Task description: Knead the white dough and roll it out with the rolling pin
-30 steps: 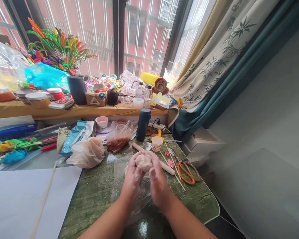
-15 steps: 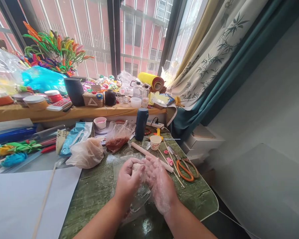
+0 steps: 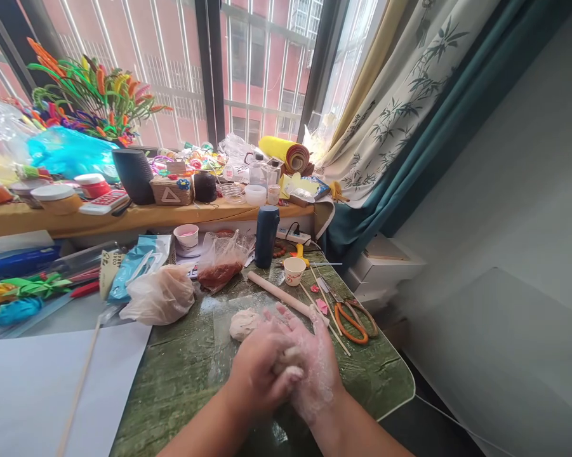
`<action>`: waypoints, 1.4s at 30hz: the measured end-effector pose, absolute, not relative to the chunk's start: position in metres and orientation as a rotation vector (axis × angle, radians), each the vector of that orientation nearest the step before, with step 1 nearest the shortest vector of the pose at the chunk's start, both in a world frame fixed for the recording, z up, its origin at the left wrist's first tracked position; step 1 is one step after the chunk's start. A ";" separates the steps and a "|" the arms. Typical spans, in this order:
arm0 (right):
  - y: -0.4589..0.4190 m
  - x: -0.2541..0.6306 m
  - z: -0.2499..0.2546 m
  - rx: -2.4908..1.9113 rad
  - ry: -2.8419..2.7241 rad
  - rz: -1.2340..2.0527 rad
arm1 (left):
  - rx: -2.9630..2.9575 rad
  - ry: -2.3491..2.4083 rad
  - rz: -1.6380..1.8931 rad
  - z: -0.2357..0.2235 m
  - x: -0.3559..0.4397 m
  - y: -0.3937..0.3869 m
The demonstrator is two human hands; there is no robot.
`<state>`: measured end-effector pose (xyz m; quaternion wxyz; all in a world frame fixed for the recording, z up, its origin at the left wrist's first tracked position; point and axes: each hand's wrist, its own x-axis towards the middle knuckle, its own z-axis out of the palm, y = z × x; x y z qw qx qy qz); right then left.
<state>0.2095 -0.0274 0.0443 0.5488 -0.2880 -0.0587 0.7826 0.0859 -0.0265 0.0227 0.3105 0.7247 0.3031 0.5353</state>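
My left hand (image 3: pixel 257 368) and my right hand (image 3: pixel 314 368), both dusted with flour, are pressed together over the green table (image 3: pixel 185 374). A small pale piece of dough (image 3: pixel 289 370) shows between the palms. My left fingers curl over it, and my right fingers lie along them. A bigger lump of dough (image 3: pixel 244 322) rests on the table just beyond my left hand, apart from both hands. A wooden rolling pin (image 3: pixel 280 296) lies slantwise behind the hands.
Orange-handled scissors (image 3: pixel 355 320), thin skewers (image 3: pixel 331 324) and a paper cup (image 3: pixel 294 271) lie at the right. A dark blue bottle (image 3: pixel 265 236), a bag of red filling (image 3: pixel 221 266) and a pale plastic bag (image 3: pixel 159 295) stand behind. White sheet (image 3: pixel 28 381) with a long stick (image 3: pixel 83 374) at left.
Both hands held one big dough ball a second ago. The big lump now lies on the table, and the hands have come nearer to me, pressed on a small piece.
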 end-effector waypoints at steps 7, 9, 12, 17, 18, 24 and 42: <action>-0.034 0.192 0.049 -0.670 -0.345 1.794 | 2.281 0.925 1.329 0.020 0.089 -0.025; -0.035 0.189 0.049 -0.794 -0.353 1.736 | 2.327 1.000 1.312 0.018 0.088 -0.024; -0.031 0.191 0.049 -0.967 -0.432 1.620 | 2.418 1.139 1.266 0.017 0.090 -0.026; -0.019 0.206 0.045 -1.071 -0.701 1.464 | 2.581 1.241 1.173 0.017 0.096 -0.030; -0.017 0.208 0.043 -1.087 -0.742 1.448 | 2.600 1.237 1.173 0.017 0.096 -0.030; -0.005 0.210 0.029 -1.056 -0.928 1.474 | 2.516 1.167 1.196 0.012 0.093 -0.024; -0.007 0.204 0.040 -0.735 -0.701 1.333 | 1.416 0.956 1.410 0.008 0.095 -0.018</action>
